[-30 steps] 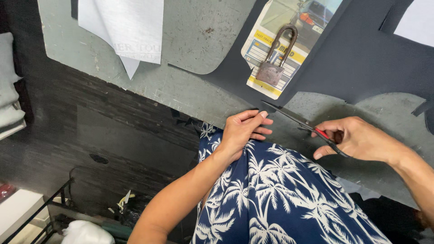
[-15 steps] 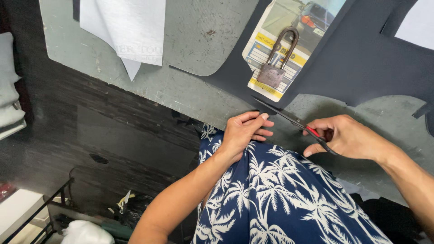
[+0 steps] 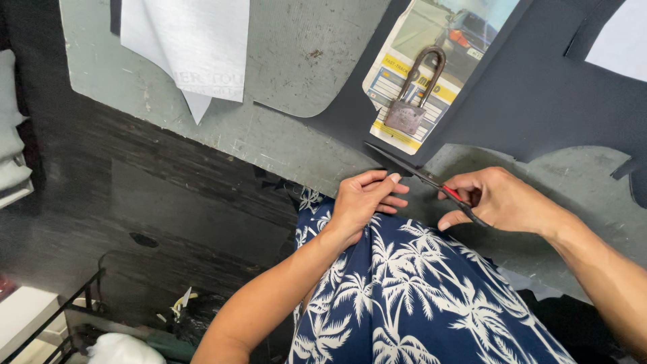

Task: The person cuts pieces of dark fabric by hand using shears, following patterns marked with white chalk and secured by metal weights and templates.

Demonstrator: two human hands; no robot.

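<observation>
My right hand (image 3: 502, 201) grips a pair of scissors (image 3: 419, 175) with red handles. Their thin blades point up-left into the edge of a dark blue-grey fabric sheet (image 3: 539, 87) spread on the grey table (image 3: 269, 135). My left hand (image 3: 364, 199) rests at the table's near edge just left of the blades, fingers curled with the tips on the fabric's edge. An old padlock (image 3: 412, 101) lies on a printed paper (image 3: 418, 67) on top of the fabric, above the blades.
A white paper pattern (image 3: 189, 47) lies at the table's upper left. Dark wooden floor (image 3: 135, 195) lies left of the table, with a black metal frame (image 3: 74, 303) and folded white cloth (image 3: 10, 148) at the left edge. My palm-print clothing (image 3: 418, 296) fills the lower middle.
The right hand and scissors have shifted left and slightly up along the fabric edge, closer to the left hand. The left hand has stayed at the table's edge.
</observation>
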